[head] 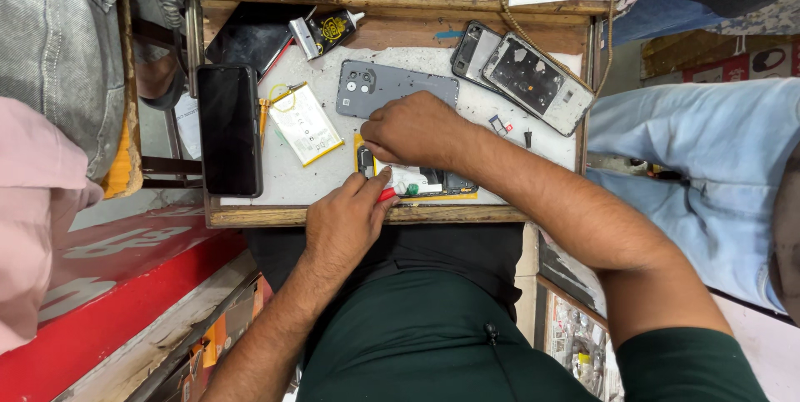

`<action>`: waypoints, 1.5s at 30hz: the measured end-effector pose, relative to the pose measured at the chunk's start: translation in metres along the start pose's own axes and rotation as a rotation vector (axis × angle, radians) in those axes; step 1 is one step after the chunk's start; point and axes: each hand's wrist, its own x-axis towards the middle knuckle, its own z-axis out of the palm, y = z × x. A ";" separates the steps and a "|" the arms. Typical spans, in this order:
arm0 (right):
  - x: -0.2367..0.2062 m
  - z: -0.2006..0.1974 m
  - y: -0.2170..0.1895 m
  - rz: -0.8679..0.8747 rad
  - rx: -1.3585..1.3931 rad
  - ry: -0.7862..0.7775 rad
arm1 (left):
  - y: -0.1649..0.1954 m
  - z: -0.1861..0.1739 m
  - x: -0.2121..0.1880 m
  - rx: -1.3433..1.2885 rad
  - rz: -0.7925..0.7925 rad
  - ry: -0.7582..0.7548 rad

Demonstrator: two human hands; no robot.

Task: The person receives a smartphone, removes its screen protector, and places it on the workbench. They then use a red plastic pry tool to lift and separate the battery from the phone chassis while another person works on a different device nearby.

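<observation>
An opened phone (433, 183) lies on a yellow pad near the front edge of the small worktop (333, 217), its inner parts showing. My right hand (414, 129) rests on the phone's upper left part, fingers curled down and pressing it. My left hand (343, 220) comes in from below and grips a small red-handled tool (388, 194) whose tip lies against the phone; a green piece shows beside it. A grey back cover (392, 85) with camera holes sits just behind my right hand.
A white-and-yellow battery (304, 123) and a black phone (229, 129) lie face-up at left. Two stripped phone frames (525, 73) sit at back right, a glue tube (329, 31) at the back, tiny parts (500, 125) near my forearm. A person in light blue (692, 169) sits at right.
</observation>
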 end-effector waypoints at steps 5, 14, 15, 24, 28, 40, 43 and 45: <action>-0.001 -0.001 0.000 -0.010 0.011 -0.012 | -0.001 -0.001 -0.002 -0.002 0.018 0.041; 0.003 0.003 -0.002 -0.012 -0.005 0.005 | -0.001 -0.002 -0.002 -0.035 0.010 0.046; 0.004 0.004 -0.002 -0.003 -0.005 0.002 | -0.001 -0.002 -0.003 -0.028 0.007 0.039; -0.001 -0.002 -0.002 -0.037 -0.032 -0.041 | -0.001 -0.001 -0.005 -0.020 -0.018 0.004; 0.002 -0.001 -0.008 0.013 -0.062 -0.035 | 0.000 -0.002 -0.005 -0.029 -0.005 0.030; 0.000 -0.004 -0.004 -0.050 -0.028 -0.019 | -0.002 -0.003 -0.005 -0.013 -0.010 0.026; 0.005 -0.002 -0.006 -0.026 -0.080 -0.030 | -0.002 -0.003 -0.003 -0.026 -0.018 0.021; 0.008 -0.002 -0.006 -0.025 -0.076 -0.058 | -0.002 -0.004 -0.002 -0.036 -0.020 0.022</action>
